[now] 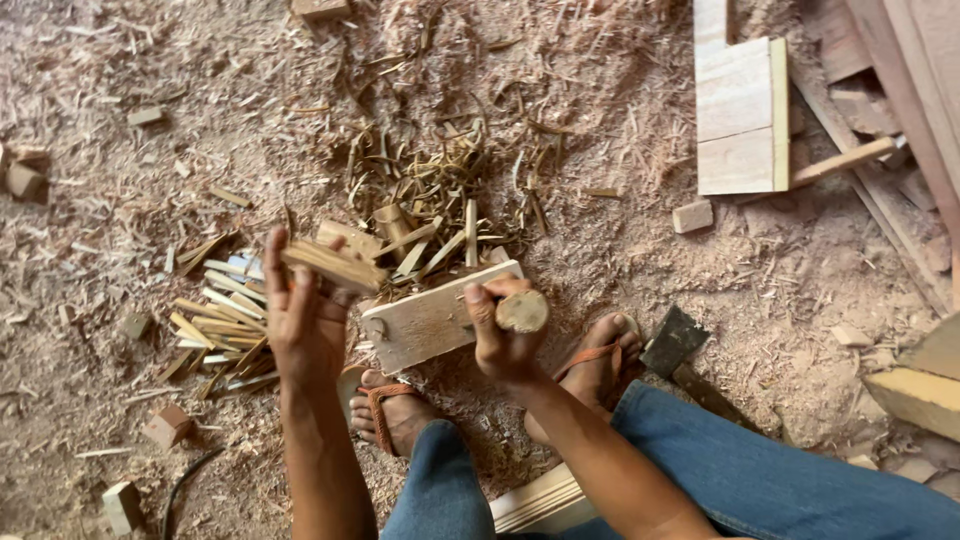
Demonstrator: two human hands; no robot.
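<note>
My left hand [300, 325] holds a small bundle of split wooden sticks [333, 264] raised above the ground. My right hand [503, 335] is closed around a round wooden handle [521, 311], whose cut end faces the camera. Just below both hands a pale wooden block [425, 322] lies on the sawdust in front of my sandalled feet [395, 410]. To the left lies a pile of split sticks [222, 325]. Behind the block sits a heap of curled bamboo shavings and short offcuts [430, 195].
A dark hatchet head [673, 340] lies by my right foot. Pale wooden boards [740, 115] and planks lie at the upper right, a yellowish block [920, 395] at the right edge. Small wood offcuts [165, 425] dot the sawdust-covered ground at left.
</note>
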